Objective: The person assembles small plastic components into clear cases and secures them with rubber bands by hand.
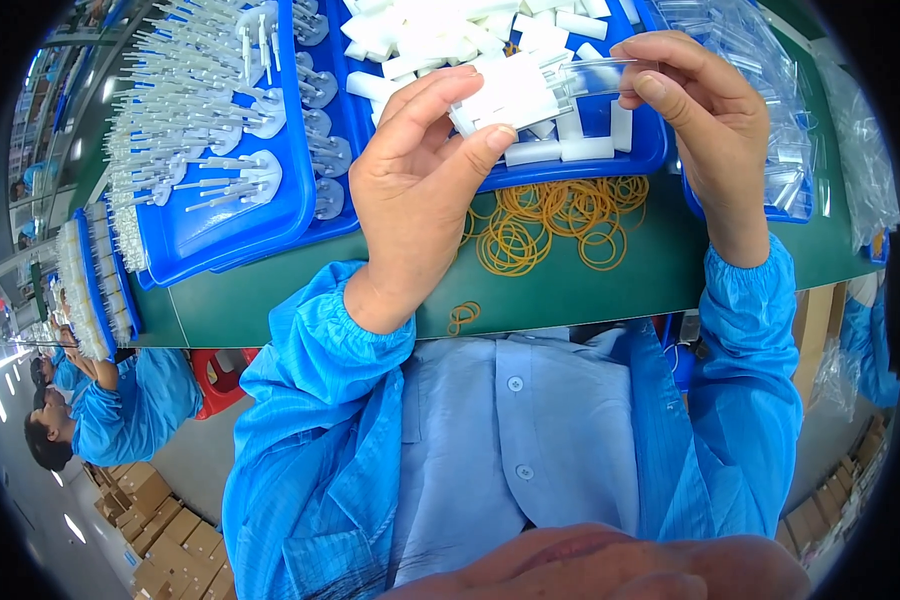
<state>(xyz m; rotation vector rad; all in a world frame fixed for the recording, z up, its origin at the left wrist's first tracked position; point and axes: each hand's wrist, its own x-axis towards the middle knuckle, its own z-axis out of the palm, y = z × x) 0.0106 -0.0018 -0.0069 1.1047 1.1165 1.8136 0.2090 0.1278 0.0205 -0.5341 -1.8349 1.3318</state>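
Middle tray [610, 165]: blue, filled with loose white blocks [420, 35].
Left tray [220, 235]: blue, rows of white pronged parts [220, 180].
Right bin [770, 210]: clear sleeves.
Left hand [420, 190]: grip clenched on white block stack [510, 90], above middle tray.
Right hand [705, 110]: pinching clear sleeve [600, 75] against stack.
Table [670, 270]: green; near edge open except rubber bands [550, 225].

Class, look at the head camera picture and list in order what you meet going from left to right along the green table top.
Blue plastic tray of white plastic stick parts → left hand → small white plastic block held up in both hands → loose yellow rubber bands → right hand → clear plastic bags.
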